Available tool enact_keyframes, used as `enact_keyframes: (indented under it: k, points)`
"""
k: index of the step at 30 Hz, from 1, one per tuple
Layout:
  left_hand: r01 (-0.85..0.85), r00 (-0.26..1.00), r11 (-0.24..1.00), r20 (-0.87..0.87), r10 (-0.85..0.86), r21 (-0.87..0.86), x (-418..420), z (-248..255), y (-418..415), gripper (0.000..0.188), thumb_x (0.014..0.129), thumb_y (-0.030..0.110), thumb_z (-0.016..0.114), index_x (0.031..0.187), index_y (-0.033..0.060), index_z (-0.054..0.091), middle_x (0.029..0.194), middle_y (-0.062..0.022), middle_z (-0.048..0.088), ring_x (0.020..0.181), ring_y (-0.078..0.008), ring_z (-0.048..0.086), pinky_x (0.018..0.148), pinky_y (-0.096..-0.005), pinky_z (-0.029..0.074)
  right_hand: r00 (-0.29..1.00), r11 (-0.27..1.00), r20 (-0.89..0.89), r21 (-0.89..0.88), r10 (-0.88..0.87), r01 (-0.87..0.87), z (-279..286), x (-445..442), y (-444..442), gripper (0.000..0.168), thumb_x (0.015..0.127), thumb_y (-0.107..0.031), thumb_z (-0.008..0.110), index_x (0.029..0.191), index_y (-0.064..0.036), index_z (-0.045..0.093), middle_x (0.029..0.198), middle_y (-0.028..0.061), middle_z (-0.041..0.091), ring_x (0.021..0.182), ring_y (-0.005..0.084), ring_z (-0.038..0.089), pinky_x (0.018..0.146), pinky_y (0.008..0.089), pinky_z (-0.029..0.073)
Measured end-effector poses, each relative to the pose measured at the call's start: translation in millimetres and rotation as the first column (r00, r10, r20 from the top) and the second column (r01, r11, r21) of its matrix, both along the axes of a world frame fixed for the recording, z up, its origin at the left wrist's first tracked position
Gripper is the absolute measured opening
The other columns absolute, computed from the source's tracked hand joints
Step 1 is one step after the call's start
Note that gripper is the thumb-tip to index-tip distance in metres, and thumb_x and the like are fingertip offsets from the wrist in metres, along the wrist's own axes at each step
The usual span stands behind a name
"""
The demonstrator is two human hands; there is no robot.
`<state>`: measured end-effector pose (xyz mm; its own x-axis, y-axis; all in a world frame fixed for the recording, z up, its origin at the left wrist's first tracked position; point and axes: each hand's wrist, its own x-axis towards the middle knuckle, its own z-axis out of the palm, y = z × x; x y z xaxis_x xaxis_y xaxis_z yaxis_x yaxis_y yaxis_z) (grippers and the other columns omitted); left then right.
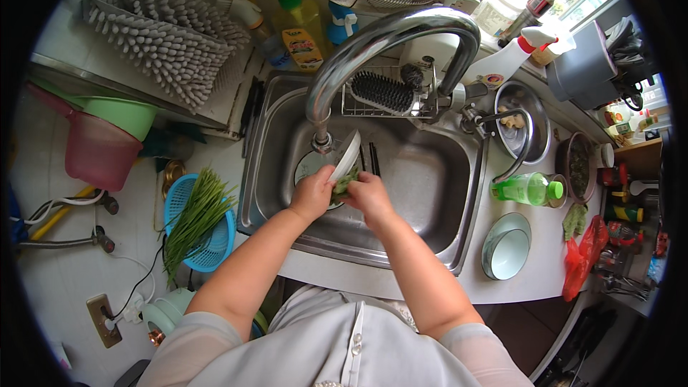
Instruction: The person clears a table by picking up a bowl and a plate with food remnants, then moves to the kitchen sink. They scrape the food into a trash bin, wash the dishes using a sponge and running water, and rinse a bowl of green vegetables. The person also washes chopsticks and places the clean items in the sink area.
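Over the stainless steel sink (301, 236), my left hand (313, 193) grips a white dish (348, 158), tilted nearly on edge under the faucet's spout (322, 142). My right hand (370, 193) is closed on a green cloth (344, 183) pressed against the dish. On the sink floor below, a patterned plate (309, 164) is partly hidden by the dish and my hands. Dark chopsticks (374, 158) lie just right of the dish. Whether water is running is hard to tell.
A blue basket (228, 236) with long green stalks (196, 220) stands left of the sink. Stacked bowls (508, 252), a green bottle (529, 189) and a metal bowl (537, 145) are at the right. Behind the sink, a wire rack (387, 116) holds a brush (381, 91); the faucet (398, 27) arches overhead.
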<state>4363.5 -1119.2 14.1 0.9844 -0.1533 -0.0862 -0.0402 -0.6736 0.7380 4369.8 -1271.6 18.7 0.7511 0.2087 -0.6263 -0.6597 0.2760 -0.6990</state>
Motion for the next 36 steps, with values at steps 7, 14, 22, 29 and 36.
enact_keyframes:
  k: [7, 14, 22, 29, 36]
  points:
    - [0.337, 0.915, 0.896, 0.125, -0.385, 0.29, -14.0, 11.6, -6.4, 0.016, 0.081, 0.008, 0.052, 0.095, 0.0112, 0.059, 0.081, -0.0109, 0.065, 0.073, -0.0338, 0.063, 0.061, -0.042, 0.05, 0.993, 0.898, 0.032, -0.431, 0.111, -0.086, -41.2, 21.9, -48.1, 0.027, 0.086, -0.026, 0.053, 0.095, 0.0, 0.053, 0.074, 0.0097, 0.055, 0.054, 0.0182, 0.056, 0.042, 0.0285, 0.037]
    - [0.61, 0.792, 0.765, -0.155, -0.59, 0.206, -3.9, 19.0, -8.9, 0.04, 0.091, 0.028, 0.048, 0.128, 0.0144, 0.052, 0.133, -0.0063, 0.05, 0.129, -0.0251, 0.04, 0.105, -0.0513, 0.028, 0.983, 0.999, -0.179, 0.042, 0.037, -0.03, -33.8, 16.3, -52.8, 0.01, 0.073, -0.004, 0.047, 0.082, -0.001, 0.051, 0.058, 0.0067, 0.05, 0.034, 0.0125, 0.039, 0.03, 0.0268, 0.023]
    - [0.111, 0.947, 0.667, 0.126, -0.296, 0.737, 59.2, -19.1, 23.7, 0.046, 0.093, 0.029, 0.045, 0.135, 0.0135, 0.041, 0.14, -0.0084, 0.041, 0.131, -0.0248, 0.037, 0.107, -0.0552, 0.022, 0.991, 0.986, -0.131, 0.165, 0.009, 0.013, -44.2, 2.8, -49.6, 0.017, 0.074, -0.001, 0.046, 0.09, 0.0, 0.052, 0.06, 0.0073, 0.052, 0.034, 0.013, 0.041, 0.03, 0.0255, 0.024]
    - [-0.546, 0.752, 0.836, -0.408, 0.518, 0.055, 32.5, -56.9, 17.4, 0.025, 0.092, 0.017, 0.051, 0.114, 0.0036, 0.051, 0.101, -0.0156, 0.062, 0.09, -0.0295, 0.062, 0.077, -0.0384, 0.048, 0.97, 0.959, -0.12, 0.163, -0.213, 0.231, -37.9, -12.8, -30.0, 0.031, 0.077, 0.003, 0.041, 0.107, -0.001, 0.048, 0.072, 0.0122, 0.059, 0.039, 0.0171, 0.052, 0.032, 0.0261, 0.039]
    - [-0.83, 0.555, 0.065, -0.832, -0.016, -0.555, -32.5, -59.9, -30.4, 0.032, 0.094, 0.0, 0.042, 0.125, 0.002, 0.043, 0.114, -0.0137, 0.057, 0.096, -0.0276, 0.061, 0.076, -0.0395, 0.053, 0.973, 0.986, -0.166, 0.024, -0.158, 0.165, -43.1, -24.3, -21.4, 0.025, 0.081, -0.005, 0.044, 0.104, 0.003, 0.047, 0.076, 0.0166, 0.063, 0.046, 0.0222, 0.059, 0.036, 0.0294, 0.045]
